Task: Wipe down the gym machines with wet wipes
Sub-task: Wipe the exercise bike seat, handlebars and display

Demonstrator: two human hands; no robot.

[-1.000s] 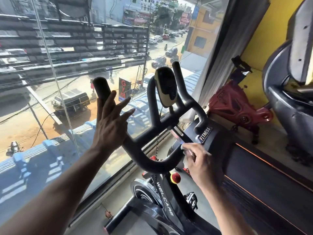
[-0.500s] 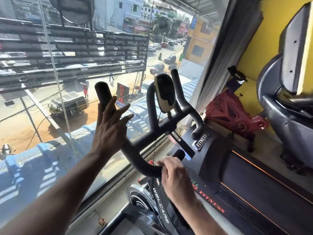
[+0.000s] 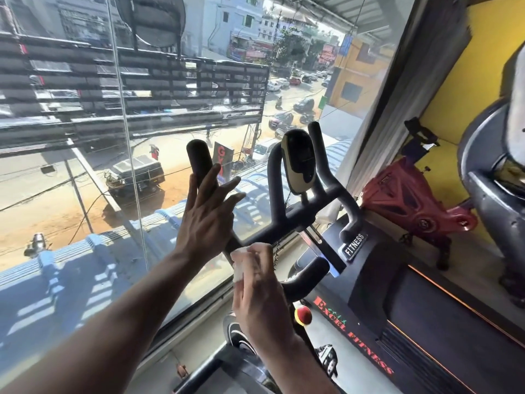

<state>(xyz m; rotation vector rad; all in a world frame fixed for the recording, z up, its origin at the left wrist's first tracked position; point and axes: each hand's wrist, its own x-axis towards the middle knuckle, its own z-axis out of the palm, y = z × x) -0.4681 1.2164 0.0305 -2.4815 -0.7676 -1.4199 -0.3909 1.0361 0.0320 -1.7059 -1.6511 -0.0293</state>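
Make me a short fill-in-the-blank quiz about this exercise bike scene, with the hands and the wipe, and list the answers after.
1. The right hand holds a white ____ against the black handlebar.
2. The left hand rests with straight fingers on the handlebar's ____ grip.
3. The small console sits at the handlebar's ____.
4. The knob below the handlebar is ____.

Answers: wipe; left; middle; red

**Legible markings: 3 items**

1. "FITNESS", white capitals on a small black plate (image 3: 354, 245) at the front end of the treadmill (image 3: 426, 308).
2. "EXCEL FITNESS", red capitals along the treadmill's side rail (image 3: 355, 335).
3. "GY", red letters on a dark street sign (image 3: 223, 162) outside the window; remainder hidden.
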